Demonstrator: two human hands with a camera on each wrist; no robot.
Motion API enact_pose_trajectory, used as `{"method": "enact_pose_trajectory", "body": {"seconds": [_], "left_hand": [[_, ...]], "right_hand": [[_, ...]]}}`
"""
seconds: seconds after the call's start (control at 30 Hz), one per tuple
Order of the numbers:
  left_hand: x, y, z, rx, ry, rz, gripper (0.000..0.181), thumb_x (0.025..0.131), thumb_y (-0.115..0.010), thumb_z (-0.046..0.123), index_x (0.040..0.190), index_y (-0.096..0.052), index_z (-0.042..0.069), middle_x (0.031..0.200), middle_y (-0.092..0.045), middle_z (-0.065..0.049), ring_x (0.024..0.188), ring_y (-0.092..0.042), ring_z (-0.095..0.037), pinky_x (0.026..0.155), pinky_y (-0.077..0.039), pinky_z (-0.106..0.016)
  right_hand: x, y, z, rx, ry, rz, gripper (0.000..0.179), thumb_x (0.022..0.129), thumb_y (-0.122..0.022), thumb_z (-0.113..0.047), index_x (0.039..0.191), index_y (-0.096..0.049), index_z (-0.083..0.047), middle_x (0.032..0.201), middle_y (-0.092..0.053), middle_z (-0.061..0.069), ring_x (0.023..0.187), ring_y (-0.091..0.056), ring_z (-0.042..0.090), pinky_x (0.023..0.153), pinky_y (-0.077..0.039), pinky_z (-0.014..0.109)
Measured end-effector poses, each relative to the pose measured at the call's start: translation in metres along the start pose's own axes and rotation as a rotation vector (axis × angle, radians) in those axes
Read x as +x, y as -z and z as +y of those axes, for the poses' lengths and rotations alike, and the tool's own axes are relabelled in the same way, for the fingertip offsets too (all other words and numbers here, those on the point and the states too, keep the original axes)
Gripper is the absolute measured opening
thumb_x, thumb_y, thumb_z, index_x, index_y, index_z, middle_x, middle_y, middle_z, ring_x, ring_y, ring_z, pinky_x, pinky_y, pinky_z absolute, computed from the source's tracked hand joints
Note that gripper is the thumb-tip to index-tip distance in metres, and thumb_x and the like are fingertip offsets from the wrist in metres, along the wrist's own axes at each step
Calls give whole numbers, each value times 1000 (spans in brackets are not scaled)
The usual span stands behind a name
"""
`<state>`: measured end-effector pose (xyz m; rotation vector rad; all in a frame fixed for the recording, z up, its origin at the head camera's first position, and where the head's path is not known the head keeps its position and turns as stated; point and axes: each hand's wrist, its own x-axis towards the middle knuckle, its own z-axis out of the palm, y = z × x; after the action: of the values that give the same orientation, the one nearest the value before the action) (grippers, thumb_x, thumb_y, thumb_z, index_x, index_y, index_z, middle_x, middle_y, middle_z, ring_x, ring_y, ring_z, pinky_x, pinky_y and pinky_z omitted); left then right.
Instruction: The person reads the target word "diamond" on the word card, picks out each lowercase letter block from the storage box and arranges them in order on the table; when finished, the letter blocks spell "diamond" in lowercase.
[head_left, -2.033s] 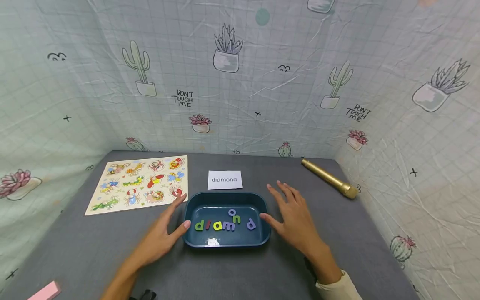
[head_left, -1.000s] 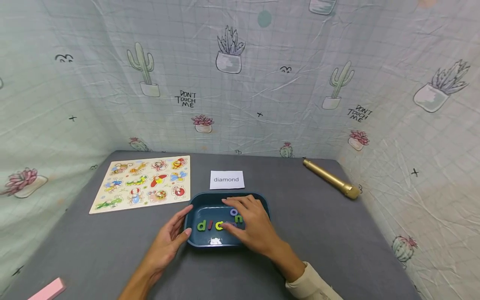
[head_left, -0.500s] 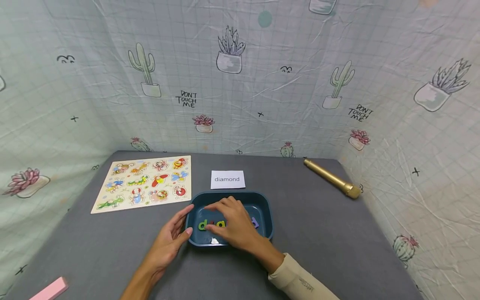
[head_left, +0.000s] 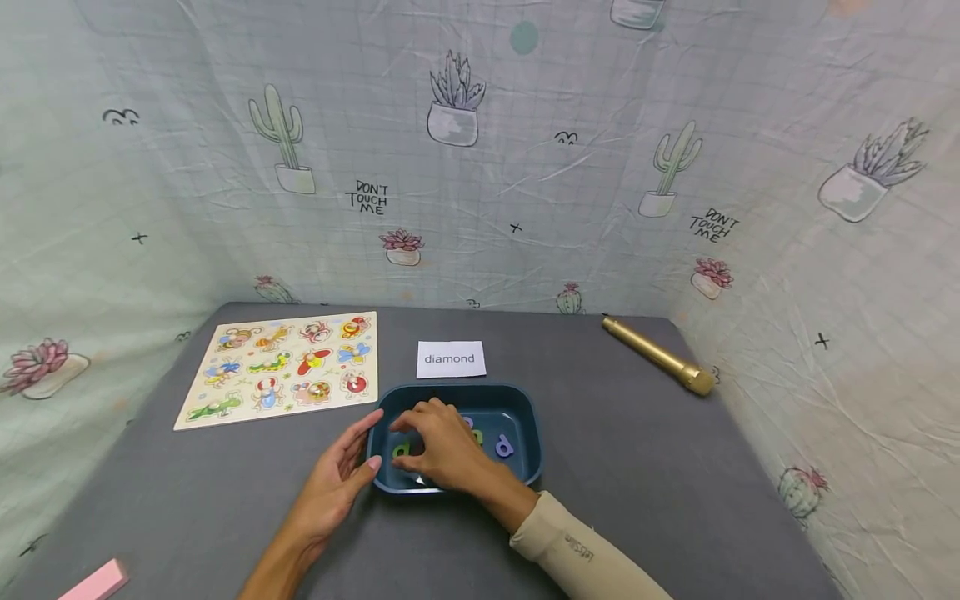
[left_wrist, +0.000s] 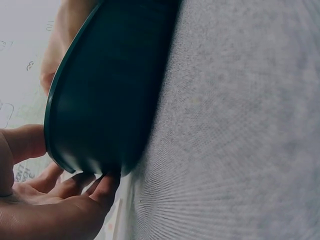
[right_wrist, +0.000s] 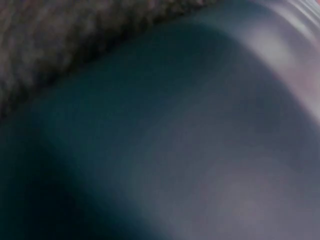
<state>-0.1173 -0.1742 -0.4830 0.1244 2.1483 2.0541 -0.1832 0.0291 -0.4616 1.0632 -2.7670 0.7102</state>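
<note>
While the right hand [head_left: 446,446] hangs low inside the tray [head_left: 502,396], thumb and forefinger parted around the green d [head_left: 406,448], the left hand [head_left: 333,479] lies against the tray's end that faces the left edge of the counter [head_left: 600,433], thumb and forefinger spread, fingertips touching wall and rim. Whether the right fingertips touch the letter cannot be told, nor what lies beneath that palm. The step in hand looks like reaching for or adjusting one loose letter; the next move seems to call for a light fingertip pinch or nudge, with the tray steadied so the neighbouring letters do not slide. The green d is small and bright, lying flat at the end toward the counter's left edge. The tray, glossy dark blue-green with rounded corners, stands about midway between the counter's side edges. Past the right hand, toward the right edge, lie a purple d [head_left: 504,447] and, partly hidden, a second green letter [head_left: 477,436] and a purple piece [head_left: 468,422]. Toward the far edge lies a white card [head_left: 452,360] reading "diamond"; a picture board [head_left: 285,371] lies by the far left corner, a gold microphone [head_left: 660,356] by the far right.
</note>
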Motion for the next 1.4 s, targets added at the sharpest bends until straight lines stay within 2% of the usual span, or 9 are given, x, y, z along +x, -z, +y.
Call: {"method": "enact_pose_trajectory", "body": {"seconds": [0.13,0.37,0.7,0.8,0.87,0.93,1.07,1.17,1.4], "left_hand": [[-1,1,0,-13,-20,5,64,108,-60,9,166,-34,19,176,-27,-10,166,-16,-35,106,-32,2],[0,2,0,-12,-41,8,65,107,-60,7,166,-33,14,175,-28,-12,165,-18,-36,107,-33,2],[-1,3,1,8,-13,12,64,107,-61,9,165,-35,19,175,-28,-9,165,-20,-34,107,-31,1],[-1,3,2,15,6,15,64,108,-60,9,165,-35,21,176,-28,-8,165,-20,-34,124,-33,-18],[-1,3,2,15,15,16,64,108,-60,9,165,-35,22,176,-27,-8,165,-20,-34,131,-27,-36],[-1,2,3,10,16,15,64,108,-60,9,165,-35,22,176,-27,-8,165,-20,-35,131,-18,-50],[0,1,1,-7,5,12,64,108,-60,9,165,-35,20,176,-27,-10,165,-21,-36,123,-38,-21],[0,1,0,-20,-8,12,64,108,-60,8,165,-35,18,175,-28,-12,163,-23,-36,104,-36,1],[0,-1,-1,-31,-23,4,64,107,-60,6,165,-34,15,175,-28,-14,163,-24,-38,104,-39,-1]], "right_hand": [[2,-2,0,14,-28,-37,39,89,-88,-38,122,-80,-21,112,-74,-5,100,-56,9,87,-47,23],[4,0,1,-2,-40,-94,40,86,-91,-34,121,-81,-20,110,-75,-4,96,-55,8,81,-44,21],[6,-3,3,-76,-9,-156,39,85,-91,-37,119,-82,-23,103,-68,-5,92,-50,7,75,-38,17],[6,-4,3,-72,-8,-156,30,86,-91,-36,113,-83,-24,100,-68,-6,90,-49,6,75,-37,18],[5,-4,3,-69,-4,-153,26,87,-90,-35,109,-84,-25,98,-68,-6,89,-49,6,76,-38,19],[5,-4,3,-68,4,-149,24,87,-89,-35,108,-84,-25,98,-69,-6,89,-49,6,78,-39,20],[3,-4,4,-72,18,-133,23,89,-88,-34,109,-83,-24,98,-71,-7,89,-49,6,80,-40,21],[1,-4,3,-65,6,-108,23,90,-87,-34,111,-83,-24,100,-70,-7,90,-48,6,80,-39,21],[-2,-3,2,-74,-4,-5,25,91,-86,-35,114,-82,-26,103,-68,-6,92,-49,7,78,-39,20]]}}
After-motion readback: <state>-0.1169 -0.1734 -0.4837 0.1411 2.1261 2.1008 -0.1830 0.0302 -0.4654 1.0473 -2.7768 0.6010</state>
